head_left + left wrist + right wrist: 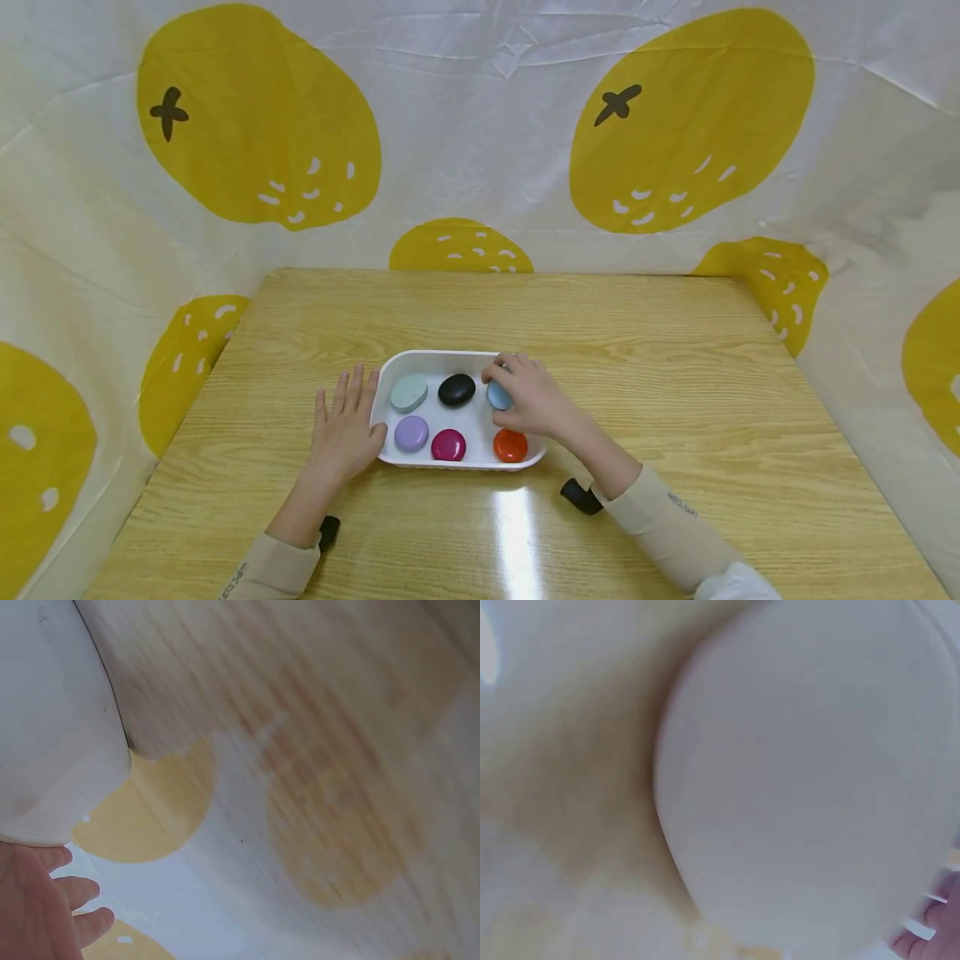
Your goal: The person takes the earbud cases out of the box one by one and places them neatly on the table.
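White tray (476, 422) holds five pebbles (457, 390), right fingers (506, 377) gripping a blue pebble (498, 397)

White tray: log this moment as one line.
left hand: at left end of tray; right hand: grips blue piece; inside tray: green, black, lilac, magenta, orange pieces

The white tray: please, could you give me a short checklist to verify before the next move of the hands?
1. White tray rests on the table: ok.
2. Left hand at the tray's left end, fingers extended: ok.
3. Right hand has its fingers curled round the blue piece: ok.
4. Blue piece lifted off the tray floor: cannot tell, fingers partly cover it.
5. Green, black, lilac, magenta and orange pieces inside the tray: ok.
6. Blue piece visible in the right wrist view: not ok.
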A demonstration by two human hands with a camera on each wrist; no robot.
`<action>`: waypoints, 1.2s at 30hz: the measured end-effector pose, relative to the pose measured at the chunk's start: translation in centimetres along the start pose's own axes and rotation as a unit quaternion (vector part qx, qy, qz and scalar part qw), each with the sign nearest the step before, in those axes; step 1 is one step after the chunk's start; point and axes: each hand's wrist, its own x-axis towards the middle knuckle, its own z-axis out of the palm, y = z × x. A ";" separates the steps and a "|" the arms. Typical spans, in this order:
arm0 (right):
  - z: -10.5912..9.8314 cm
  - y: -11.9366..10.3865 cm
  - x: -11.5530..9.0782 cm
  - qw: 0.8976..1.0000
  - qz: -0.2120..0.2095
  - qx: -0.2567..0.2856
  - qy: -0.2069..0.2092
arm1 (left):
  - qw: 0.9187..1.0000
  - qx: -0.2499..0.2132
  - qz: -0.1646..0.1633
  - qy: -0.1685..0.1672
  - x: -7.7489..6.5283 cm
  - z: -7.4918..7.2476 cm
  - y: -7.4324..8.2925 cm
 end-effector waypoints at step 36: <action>-0.1 10.9 -3.9 0.990 0.082 -0.004 -0.119 | 1.000 -0.005 -0.005 -0.002 0.0 0.0 0.0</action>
